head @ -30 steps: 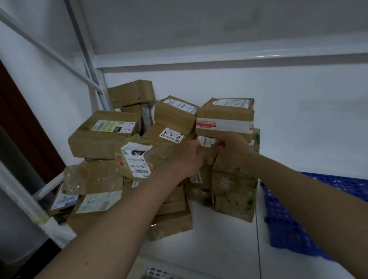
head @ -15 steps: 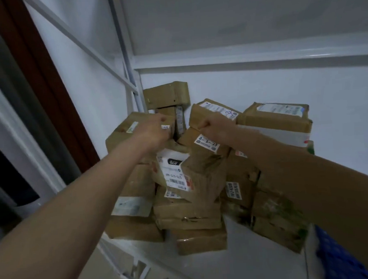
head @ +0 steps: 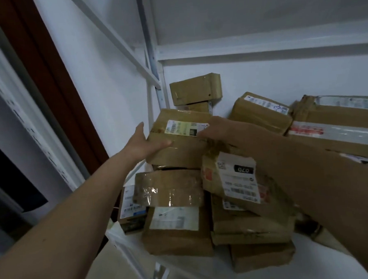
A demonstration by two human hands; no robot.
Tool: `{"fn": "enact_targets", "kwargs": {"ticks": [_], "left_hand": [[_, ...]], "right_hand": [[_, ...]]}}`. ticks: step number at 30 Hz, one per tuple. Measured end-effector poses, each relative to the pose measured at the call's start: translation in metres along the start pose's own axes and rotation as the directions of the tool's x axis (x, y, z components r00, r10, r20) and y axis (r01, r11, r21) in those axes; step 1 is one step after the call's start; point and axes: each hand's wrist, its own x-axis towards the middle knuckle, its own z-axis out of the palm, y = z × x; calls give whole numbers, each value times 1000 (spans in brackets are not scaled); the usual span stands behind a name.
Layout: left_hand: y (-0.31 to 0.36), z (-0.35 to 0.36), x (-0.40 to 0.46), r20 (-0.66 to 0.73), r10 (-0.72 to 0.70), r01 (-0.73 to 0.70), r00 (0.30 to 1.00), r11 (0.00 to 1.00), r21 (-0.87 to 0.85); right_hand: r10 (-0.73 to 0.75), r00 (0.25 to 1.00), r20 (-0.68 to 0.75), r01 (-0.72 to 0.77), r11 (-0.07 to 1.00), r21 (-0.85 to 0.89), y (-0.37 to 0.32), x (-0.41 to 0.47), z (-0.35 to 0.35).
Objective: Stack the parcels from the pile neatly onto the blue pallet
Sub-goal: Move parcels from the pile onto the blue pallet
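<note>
A pile of brown cardboard parcels (head: 242, 217) fills the corner against the white wall. Both my hands are on one large parcel with a yellow-white label (head: 179, 144) at the pile's upper left. My left hand (head: 145, 143) lies flat against its left end, thumb along the front face and fingers reaching up. My right hand (head: 214, 128) grips its right end from above, with its fingers hidden behind the box. The blue pallet is out of view.
A white metal shelf frame (head: 152, 81) with a diagonal brace stands just left of the pile. A dark brown door frame (head: 47, 67) runs along the far left. A taped parcel (head: 168, 187) sits directly under the held one. Another, marked "070" (head: 236, 179), leans beside it.
My view swung left and closer, so the blue pallet left the frame. Both hands moved from the pile's middle parcels up and left onto the large yellow-labelled parcel.
</note>
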Motion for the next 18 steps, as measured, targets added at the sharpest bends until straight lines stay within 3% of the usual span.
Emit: {"fn": "enact_targets", "kwargs": {"ticks": [3, 7, 12, 18], "left_hand": [[-6, -6, 4, 119, -18, 25, 993, 998, -54], [-14, -9, 7, 282, 81, -59, 956, 995, -85], [-12, -16, 11, 222, 171, -151, 960, 983, -101], [5, -40, 13, 111, 329, -292, 938, 921, -259]], "right_hand": [[9, 1000, 7, -9, 1000, 3, -4, 10, 6], [39, 998, -40, -37, 997, 66, -8, 14, 7], [4, 993, -116, -3, 1000, 11, -19, 13, 9], [50, 958, -284, 34, 959, 283, -39, 12, 2]]}}
